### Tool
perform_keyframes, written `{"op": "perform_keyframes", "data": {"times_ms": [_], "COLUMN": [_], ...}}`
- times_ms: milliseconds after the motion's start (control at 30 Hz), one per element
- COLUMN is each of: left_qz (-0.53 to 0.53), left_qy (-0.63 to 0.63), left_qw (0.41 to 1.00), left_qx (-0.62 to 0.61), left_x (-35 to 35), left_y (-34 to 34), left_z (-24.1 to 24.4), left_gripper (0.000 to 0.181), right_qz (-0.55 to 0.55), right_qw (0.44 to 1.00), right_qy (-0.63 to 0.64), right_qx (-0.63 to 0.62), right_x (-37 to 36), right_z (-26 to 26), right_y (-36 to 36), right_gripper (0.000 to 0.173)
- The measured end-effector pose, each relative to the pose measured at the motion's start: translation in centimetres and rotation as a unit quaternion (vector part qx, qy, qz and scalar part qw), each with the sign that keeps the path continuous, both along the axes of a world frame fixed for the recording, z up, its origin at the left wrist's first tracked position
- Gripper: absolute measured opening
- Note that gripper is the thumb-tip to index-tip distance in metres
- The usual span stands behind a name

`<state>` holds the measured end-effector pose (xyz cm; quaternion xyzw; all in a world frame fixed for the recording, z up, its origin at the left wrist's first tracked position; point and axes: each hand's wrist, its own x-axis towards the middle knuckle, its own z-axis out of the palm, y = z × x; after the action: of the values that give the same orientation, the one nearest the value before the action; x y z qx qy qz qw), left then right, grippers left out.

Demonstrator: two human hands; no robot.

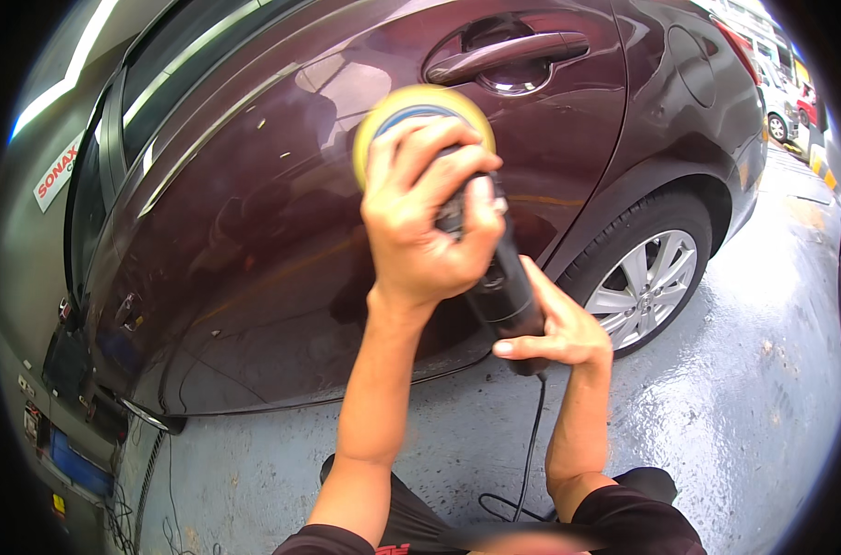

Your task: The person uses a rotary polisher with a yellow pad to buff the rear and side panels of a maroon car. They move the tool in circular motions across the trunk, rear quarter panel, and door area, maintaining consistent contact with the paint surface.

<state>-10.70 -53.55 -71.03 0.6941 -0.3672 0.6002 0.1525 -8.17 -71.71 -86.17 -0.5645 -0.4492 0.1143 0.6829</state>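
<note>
My left hand (427,208) grips the head of a black corded car polisher (507,295), fingers over its top near the pad. The round yellow foam pad (481,114) lies against the side of a dark maroon car (289,222), just below and left of the door handle (511,55); its edge is blurred. My right hand (566,326) holds the rear of the polisher's body, thumb on the near side, with the other fingers mostly hidden behind it. The black cord (531,444) hangs from the tool's end.
The car's rear wheel (642,291) stands at the right on the grey painted floor (712,444). The cord loops low between my arms. Loose cables (119,520) and a blue object (80,465) lie at the lower left. Other vehicles (774,97) are at the far upper right.
</note>
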Motion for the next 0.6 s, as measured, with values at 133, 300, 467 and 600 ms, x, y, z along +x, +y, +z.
{"op": "perform_keyframes", "data": {"times_ms": [133, 300, 467, 600], "left_qz": [0.021, 0.028, 0.062, 0.015], "left_qy": [0.006, -0.017, -0.071, -0.016], "left_qw": [1.000, 0.999, 0.994, 0.996], "left_qx": [-0.020, -0.008, -0.051, -0.089], "left_x": [-1.4, -1.4, -1.7, -3.4], "left_y": [2.5, 4.0, 4.8, 6.1], "left_z": [0.8, 2.5, 2.5, 0.2], "left_gripper": [0.025, 0.022, 0.027, 0.053], "right_qz": [-0.022, -0.028, -0.079, -0.071], "right_qw": [0.999, 0.993, 0.980, 0.978], "right_qy": [-0.023, 0.069, 0.124, 0.117], "right_qx": [0.038, 0.091, 0.136, 0.157], "right_x": [-1.0, -2.9, -5.1, -6.4], "right_z": [1.5, 2.3, 2.7, 3.0], "right_y": [2.7, 4.9, 8.0, 11.1], "right_gripper": [0.111, 0.104, 0.093, 0.077]}}
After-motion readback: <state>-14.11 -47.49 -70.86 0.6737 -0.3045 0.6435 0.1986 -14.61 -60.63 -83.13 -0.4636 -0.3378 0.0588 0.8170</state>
